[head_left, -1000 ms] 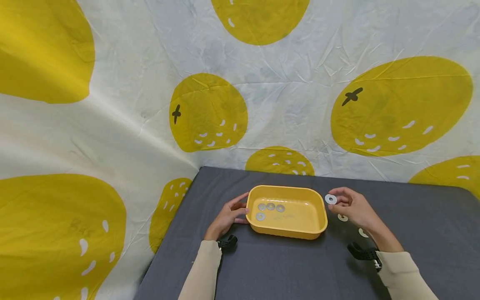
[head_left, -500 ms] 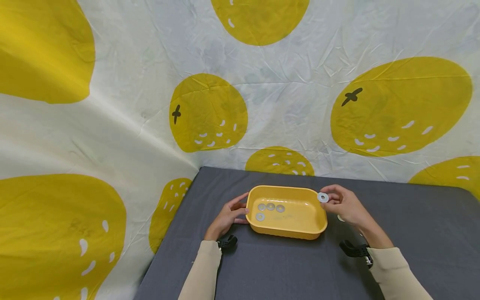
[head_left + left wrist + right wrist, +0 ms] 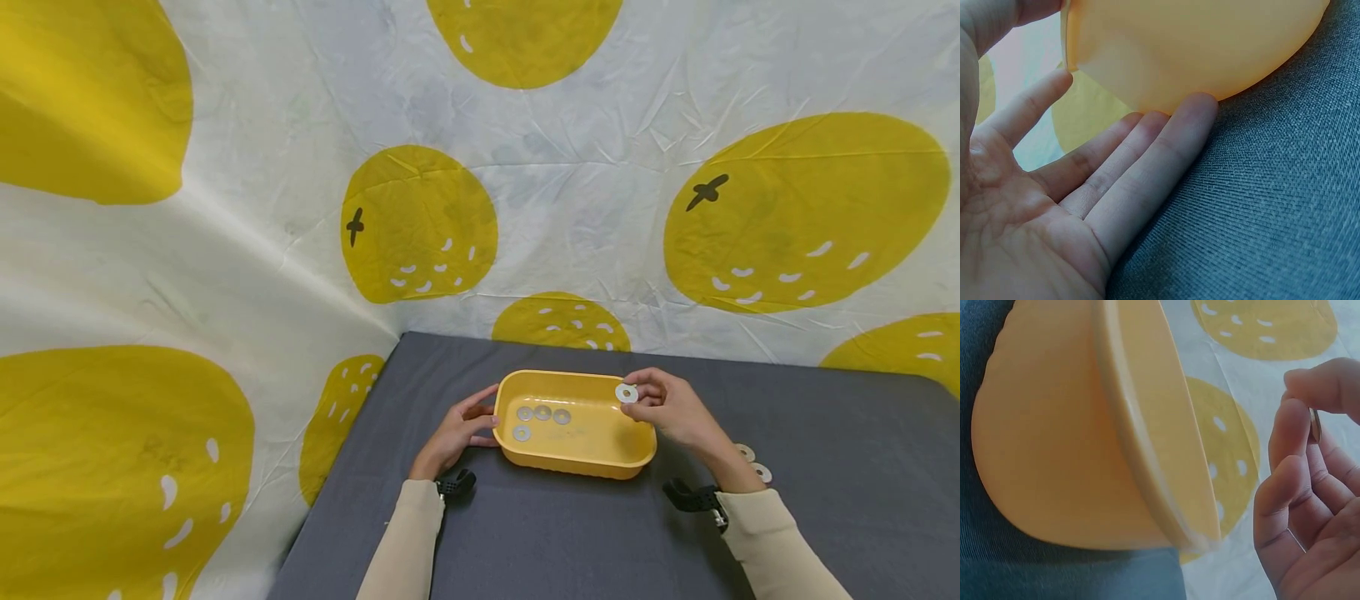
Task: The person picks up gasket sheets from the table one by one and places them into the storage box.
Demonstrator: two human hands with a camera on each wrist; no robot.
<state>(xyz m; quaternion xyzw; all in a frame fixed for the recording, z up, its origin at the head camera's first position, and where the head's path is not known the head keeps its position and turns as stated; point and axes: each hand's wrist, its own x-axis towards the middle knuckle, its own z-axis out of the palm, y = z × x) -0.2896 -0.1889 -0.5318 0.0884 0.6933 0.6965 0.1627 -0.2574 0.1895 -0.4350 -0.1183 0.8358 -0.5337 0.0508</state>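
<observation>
In the head view a yellow plastic tray (image 3: 577,462) stands on the grey cloth, with several flat metal washers (image 3: 543,412) lying near its left end. My left hand (image 3: 452,437) rests against the tray's left end. The left wrist view shows its fingers (image 3: 1147,169) fairly straight, their tips touching the tray's wall (image 3: 1166,50). My right hand (image 3: 675,412) pinches a metal washer (image 3: 626,393) between thumb and fingers above the tray's right end. Edge-on in the right wrist view, that washer (image 3: 1315,426) is mostly hidden by the fingers.
Two more washers (image 3: 761,472) lie on the grey cloth (image 3: 570,533) to the right, beside the right wrist. A white fabric backdrop (image 3: 570,225) with yellow fruit shapes rises behind and to the left of the table.
My right hand has moved left with the washer, from beside the tray to over its right end. The washers on the cloth are now seen right of that wrist. The left hand stays put.
</observation>
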